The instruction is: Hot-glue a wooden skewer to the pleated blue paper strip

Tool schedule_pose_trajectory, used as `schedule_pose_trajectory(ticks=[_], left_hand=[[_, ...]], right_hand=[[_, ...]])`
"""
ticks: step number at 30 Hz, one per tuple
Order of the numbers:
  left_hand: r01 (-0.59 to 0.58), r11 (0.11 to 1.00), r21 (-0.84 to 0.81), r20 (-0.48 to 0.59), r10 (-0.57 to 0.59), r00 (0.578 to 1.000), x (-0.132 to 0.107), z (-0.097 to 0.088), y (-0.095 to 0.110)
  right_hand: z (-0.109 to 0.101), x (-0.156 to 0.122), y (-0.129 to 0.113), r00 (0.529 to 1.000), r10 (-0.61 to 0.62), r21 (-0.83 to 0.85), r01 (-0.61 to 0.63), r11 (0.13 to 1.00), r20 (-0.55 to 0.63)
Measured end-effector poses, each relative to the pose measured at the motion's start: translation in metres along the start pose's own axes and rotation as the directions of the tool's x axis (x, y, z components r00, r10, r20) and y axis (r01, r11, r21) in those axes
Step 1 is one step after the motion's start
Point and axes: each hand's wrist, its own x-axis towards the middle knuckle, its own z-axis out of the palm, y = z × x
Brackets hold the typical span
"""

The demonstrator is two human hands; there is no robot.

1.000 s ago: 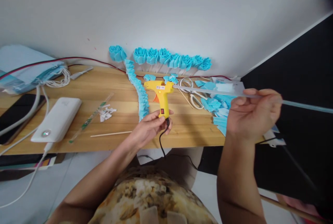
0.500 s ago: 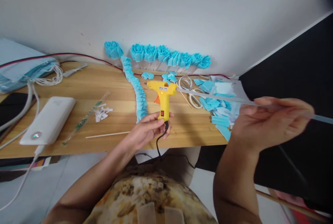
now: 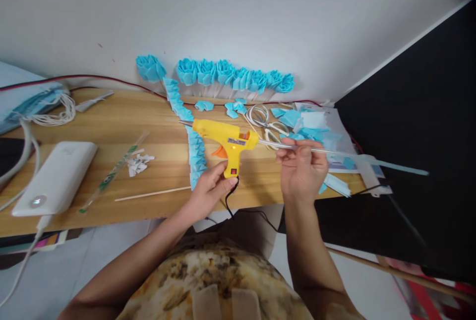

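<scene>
My left hand [image 3: 210, 188] grips the handle of a yellow hot glue gun [image 3: 226, 140] over the wooden table [image 3: 111, 131], its nozzle pointing left and a light glowing on its body. My right hand [image 3: 302, 167] pinches a long clear glue stick [image 3: 357, 157] that runs into the back of the gun and sticks out far to the right. A black cord hangs from the gun's handle. A strip of folded blue paper [image 3: 189, 131] lies just behind the gun.
Blue paper flowers [image 3: 230, 74] line the wall. White scissors [image 3: 266, 124] and blue paper scraps [image 3: 312, 129] lie behind my right hand. At left lie a white power bank [image 3: 55, 176], cables, white paper bits [image 3: 137, 163], a clear stick and a thin wooden skewer [image 3: 152, 193].
My right hand slid left along the glue stick, close to the gun. The gun tilted so its nozzle points left, and the stick went further in.
</scene>
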Motion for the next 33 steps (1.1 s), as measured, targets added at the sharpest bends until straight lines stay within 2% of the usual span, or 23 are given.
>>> schedule_pose_trajectory(ticks=[8, 12, 17, 20, 22, 24, 25, 26, 27, 28, 29, 30, 31, 33], left_hand=[[-0.002, 0.999, -0.039, 0.046, 0.004, 0.999, 0.003, -0.001, -0.002], [0.001, 0.984, -0.179, 0.054, 0.009, 0.999, 0.004, -0.001, -0.008], [-0.055, 0.936, -0.348, -0.043, 0.042, 0.998, 0.004, 0.001, -0.008], [-0.100, 0.926, -0.363, -0.150, 0.048, 0.988, 0.004, -0.005, 0.000], [-0.111, 0.936, -0.334, -0.182, 0.051, 0.982, 0.003, -0.013, 0.003], [-0.077, 0.961, -0.266, -0.138, 0.041, 0.990, 0.000, -0.019, 0.005], [-0.053, 0.974, -0.222, -0.101, 0.031, 0.994, -0.001, -0.022, 0.004], [-0.029, 0.983, -0.179, -0.066, 0.017, 0.998, -0.003, -0.023, 0.004], [-0.008, 0.990, -0.142, -0.037, 0.003, 0.999, -0.004, -0.024, 0.003], [0.008, 0.994, -0.113, -0.017, -0.010, 1.000, -0.005, -0.023, 0.002], [0.020, 0.995, -0.094, -0.008, -0.021, 1.000, -0.006, -0.023, 0.001], [0.028, 0.996, -0.084, -0.003, -0.028, 1.000, -0.007, -0.021, 0.000], [0.036, 0.996, -0.079, 0.000, -0.036, 0.999, -0.007, -0.020, -0.001], [0.048, 0.997, -0.067, 0.004, -0.048, 0.999, -0.007, -0.019, -0.001]], right_hand=[[0.005, -0.005, 0.002, 0.997, 0.080, 0.095, -0.080, 0.992, 0.007], [0.007, -0.008, 0.004, 0.994, 0.107, 0.099, -0.109, 0.989, 0.025], [0.000, -0.013, 0.006, 0.997, 0.071, 0.059, -0.072, 0.996, 0.027], [-0.023, 0.010, -0.004, 0.998, -0.018, -0.004, 0.018, 1.000, -0.067], [-0.050, 0.045, -0.018, 0.975, -0.140, -0.083, 0.128, 0.988, -0.172], [-0.085, 0.093, -0.033, 0.950, -0.261, -0.271, 0.209, 0.940, -0.172], [-0.103, 0.120, -0.039, 0.947, -0.286, -0.421, 0.202, 0.884, -0.146], [-0.122, 0.146, -0.043, 0.959, -0.266, -0.595, 0.155, 0.788, -0.102], [-0.139, 0.171, -0.046, 0.960, -0.263, -0.754, 0.103, 0.649, -0.095], [-0.155, 0.192, -0.047, 0.975, -0.209, -0.885, 0.027, 0.465, -0.080], [-0.168, 0.210, -0.045, 0.990, -0.132, -0.972, -0.020, 0.233, -0.052], [-0.180, 0.224, -0.041, 0.999, -0.014, -0.999, -0.038, -0.019, -0.038], [-0.188, 0.233, -0.034, 0.987, 0.151, -0.973, -0.014, -0.231, -0.050], [-0.198, 0.242, -0.018, 0.960, 0.272, -0.952, 0.023, -0.306, -0.064]])
